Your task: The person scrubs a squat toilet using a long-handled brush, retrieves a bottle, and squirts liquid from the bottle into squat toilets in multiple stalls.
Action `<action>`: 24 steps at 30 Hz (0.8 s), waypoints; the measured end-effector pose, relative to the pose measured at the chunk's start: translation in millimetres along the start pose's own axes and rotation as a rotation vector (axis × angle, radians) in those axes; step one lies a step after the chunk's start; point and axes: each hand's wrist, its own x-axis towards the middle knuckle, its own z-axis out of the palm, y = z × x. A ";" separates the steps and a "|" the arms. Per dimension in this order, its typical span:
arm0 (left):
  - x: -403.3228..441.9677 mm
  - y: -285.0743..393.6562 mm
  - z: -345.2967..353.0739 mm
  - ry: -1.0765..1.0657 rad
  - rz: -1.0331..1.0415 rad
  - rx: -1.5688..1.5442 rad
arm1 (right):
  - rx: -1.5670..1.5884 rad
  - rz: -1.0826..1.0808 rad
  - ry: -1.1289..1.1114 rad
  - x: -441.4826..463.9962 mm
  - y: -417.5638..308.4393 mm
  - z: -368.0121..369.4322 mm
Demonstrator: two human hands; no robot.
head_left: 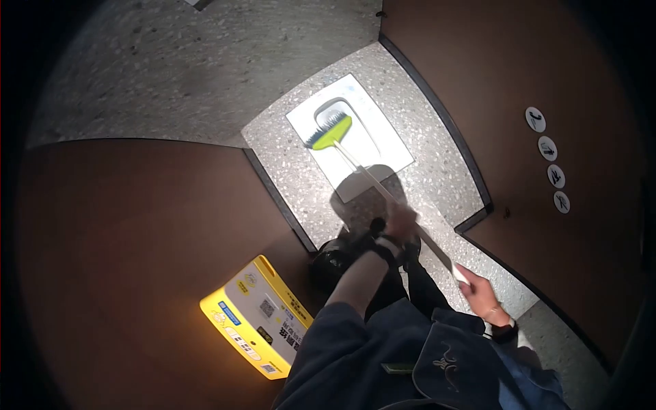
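A broom with a lime-green head (333, 133) and dark bristles is held over a white squat toilet (393, 143) set in the floor. Its long pale handle (377, 183) slants back toward me. My left hand (401, 221), slightly blurred, is closed around the middle of the handle. Near the handle's upper end, my right hand (480, 295) grips it with fingers wrapped round. A dark wristband shows on each wrist. My shadow falls over the near end of the toilet.
Brown partition walls (137, 225) stand on both sides, the right one with several round signs (547, 148). A yellow-and-white paper dispenser (256, 318) juts from the left wall. A black bag-lined bin (329, 263) sits by my legs on the speckled floor (437, 171).
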 end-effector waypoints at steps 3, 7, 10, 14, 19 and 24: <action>-12.0 74.7 -31.5 -0.069 0.208 -0.409 | -0.021 0.185 -0.111 -34.3 -17.9 -57.9; -20.5 104.9 -46.1 0.000 0.148 -0.498 | -0.098 0.187 -0.081 -50.8 -35.6 -71.3; -6.5 62.3 -39.2 0.212 -0.110 -0.914 | -0.395 0.147 -0.038 -10.6 -70.2 -39.8; 18.2 -49.3 -44.3 -0.028 -0.125 -0.158 | -0.491 -0.033 -0.015 71.8 -75.8 26.5; 34.2 -51.1 -85.4 0.069 -0.083 -0.101 | -0.276 -0.106 0.041 68.0 -86.9 4.1; 23.9 -11.2 -143.7 0.204 0.028 -0.162 | -0.358 -0.123 -0.007 21.4 -105.9 -35.3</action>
